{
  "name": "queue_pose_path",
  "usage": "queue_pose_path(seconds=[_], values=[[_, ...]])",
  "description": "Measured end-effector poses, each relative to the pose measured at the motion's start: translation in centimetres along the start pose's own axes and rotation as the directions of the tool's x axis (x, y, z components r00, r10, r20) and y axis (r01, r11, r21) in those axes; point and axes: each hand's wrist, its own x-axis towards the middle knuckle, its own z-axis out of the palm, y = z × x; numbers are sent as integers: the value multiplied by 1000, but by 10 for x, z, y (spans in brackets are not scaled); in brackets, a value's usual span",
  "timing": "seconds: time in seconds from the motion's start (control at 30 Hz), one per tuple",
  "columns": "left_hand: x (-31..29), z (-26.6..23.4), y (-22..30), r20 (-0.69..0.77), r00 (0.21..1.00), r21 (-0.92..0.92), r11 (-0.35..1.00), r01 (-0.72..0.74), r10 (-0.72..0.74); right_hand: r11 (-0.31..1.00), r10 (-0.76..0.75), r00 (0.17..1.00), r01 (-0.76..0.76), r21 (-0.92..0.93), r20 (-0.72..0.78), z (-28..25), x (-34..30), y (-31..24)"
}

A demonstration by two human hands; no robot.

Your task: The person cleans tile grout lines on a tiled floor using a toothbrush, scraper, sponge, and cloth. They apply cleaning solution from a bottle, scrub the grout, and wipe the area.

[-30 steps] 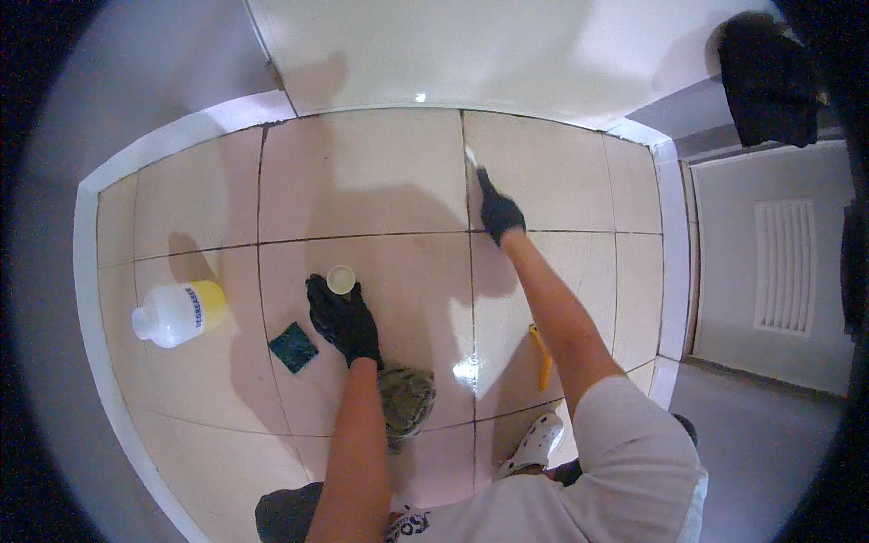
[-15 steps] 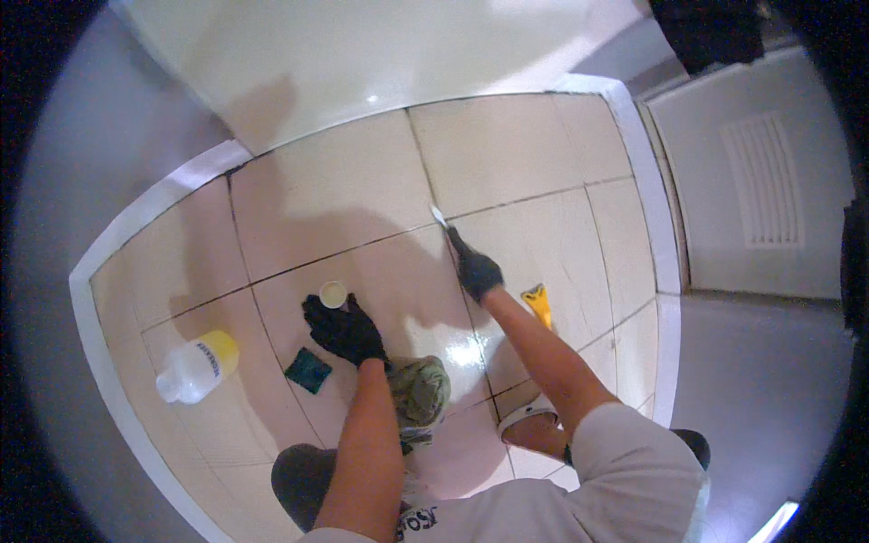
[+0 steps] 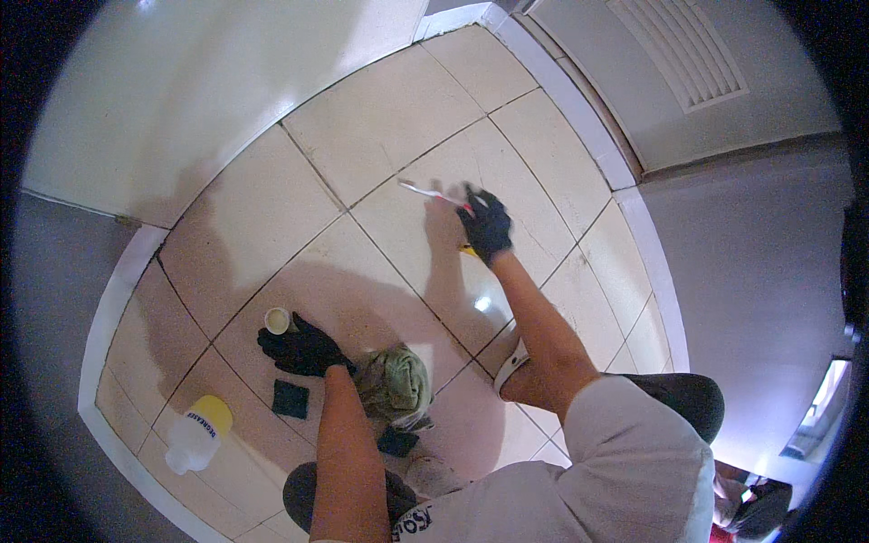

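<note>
My right hand (image 3: 487,224), in a black glove, is closed on a toothbrush (image 3: 420,190) with a white head end and some red on the handle. The brush is raised over the tiles and points left. My left hand (image 3: 306,351), also gloved in black, holds a small round white cup (image 3: 277,319) with pale contents, low over the floor. Beneath my right hand a bit of a yellow tool (image 3: 468,250) shows; the rest is hidden. Near my left wrist are a dark green scouring pad (image 3: 291,398) and a bunched green cloth (image 3: 396,384).
A white bottle with a yellow section (image 3: 199,434) is at the left. Another dark pad (image 3: 396,442) lies near my knees. White skirting (image 3: 122,308) and walls border the beige tiled floor (image 3: 380,109). A vented door (image 3: 683,54) is at the far right.
My right hand has lifted the toothbrush away from the grout line and moved over the yellow tool. My left hand still holds the cup. The whole view has turned.
</note>
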Motion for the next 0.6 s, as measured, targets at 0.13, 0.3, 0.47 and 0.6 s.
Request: queue_pose_path(seconds=[0.13,0.3,0.47,0.6], values=[[8,-9,-3,-127,991,-29,999,-41,37,925,368,832,-373,-71,415,-45,-102,2],[13,-8,-2,96,995,-21,999,38,-36,935,354,891,-346,-79,284,8,-81,-17],[21,-20,5,218,967,4,991,131,-129,924,-55,918,-101,368,392,36,32,-128],[19,-13,-1,171,979,-23,993,120,-114,920,-210,869,20,392,448,57,113,-232]])
